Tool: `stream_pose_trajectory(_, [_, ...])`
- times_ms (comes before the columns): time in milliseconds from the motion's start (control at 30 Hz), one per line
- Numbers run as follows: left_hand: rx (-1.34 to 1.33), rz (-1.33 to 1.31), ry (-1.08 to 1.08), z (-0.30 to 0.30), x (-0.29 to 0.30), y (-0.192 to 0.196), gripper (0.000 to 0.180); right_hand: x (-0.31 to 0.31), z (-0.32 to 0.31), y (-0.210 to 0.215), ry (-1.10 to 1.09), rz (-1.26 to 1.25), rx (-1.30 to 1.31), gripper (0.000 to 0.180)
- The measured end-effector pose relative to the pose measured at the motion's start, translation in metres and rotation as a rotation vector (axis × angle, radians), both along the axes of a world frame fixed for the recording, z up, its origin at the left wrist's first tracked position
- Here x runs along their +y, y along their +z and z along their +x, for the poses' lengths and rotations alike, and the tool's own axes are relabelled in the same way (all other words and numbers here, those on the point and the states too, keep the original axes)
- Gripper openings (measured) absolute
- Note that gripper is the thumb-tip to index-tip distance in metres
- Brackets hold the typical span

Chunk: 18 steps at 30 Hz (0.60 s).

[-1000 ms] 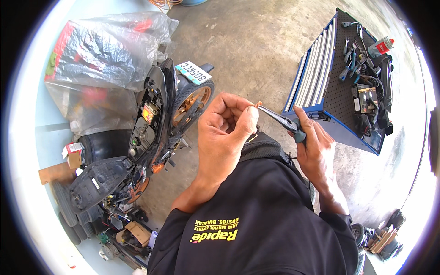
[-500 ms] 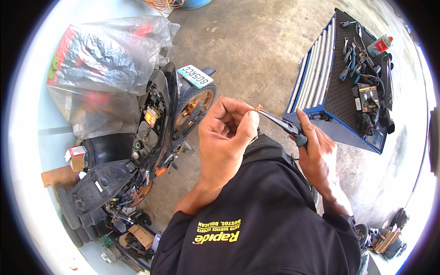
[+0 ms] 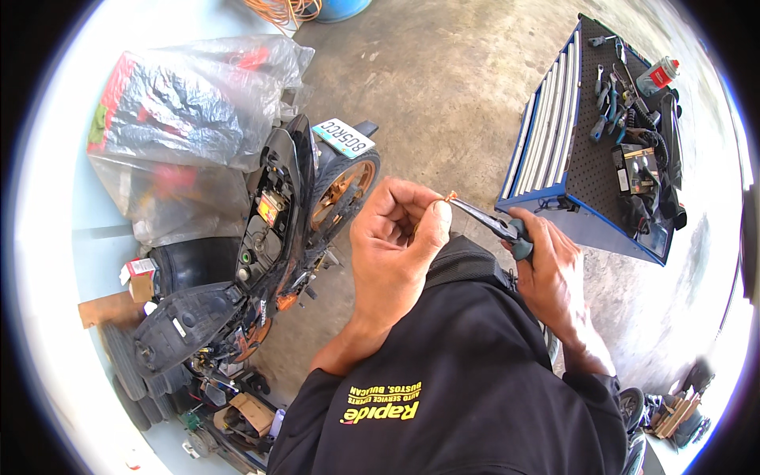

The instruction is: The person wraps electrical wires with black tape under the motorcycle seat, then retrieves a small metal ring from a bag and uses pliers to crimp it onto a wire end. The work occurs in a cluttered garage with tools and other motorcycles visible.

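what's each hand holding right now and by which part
Right hand grips the needle-nose pliers by their handles. Left hand pinches a small orange piece at the plier tips.

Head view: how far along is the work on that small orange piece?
Done: the motorcycle stands stripped, its panels off and inner parts bare. In hand: the left hand pinches a small orange piece while the right hand grips it with needle-nose pliers. Left: the piece is not yet fitted anywhere.

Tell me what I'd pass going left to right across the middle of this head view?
Clear plastic bags → stripped motorbike → left hand → small orange piece → pliers → right hand → blue tool cart.
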<state>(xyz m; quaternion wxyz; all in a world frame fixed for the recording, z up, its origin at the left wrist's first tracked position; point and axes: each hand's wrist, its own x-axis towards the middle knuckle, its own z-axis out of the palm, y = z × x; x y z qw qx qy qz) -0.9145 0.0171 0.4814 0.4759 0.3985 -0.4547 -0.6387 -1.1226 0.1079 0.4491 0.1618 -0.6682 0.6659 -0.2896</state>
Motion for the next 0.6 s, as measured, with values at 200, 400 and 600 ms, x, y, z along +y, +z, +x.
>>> stream_pose_trajectory(200, [-0.005,-0.063,0.003,-0.001,0.007,-0.001,0.009,-0.006,0.003,-0.006,-0.065,0.008,0.008,0.029])
stream_pose_trajectory(400, [-0.051,-0.105,0.023,-0.002,0.007,-0.007,0.01,-0.011,0.003,-0.008,-0.067,0.017,-0.111,0.032])
stream_pose_trajectory(600, [-0.061,-0.132,0.008,-0.005,0.012,-0.009,0.012,-0.015,-0.002,-0.019,-0.078,-0.011,-0.082,0.034])
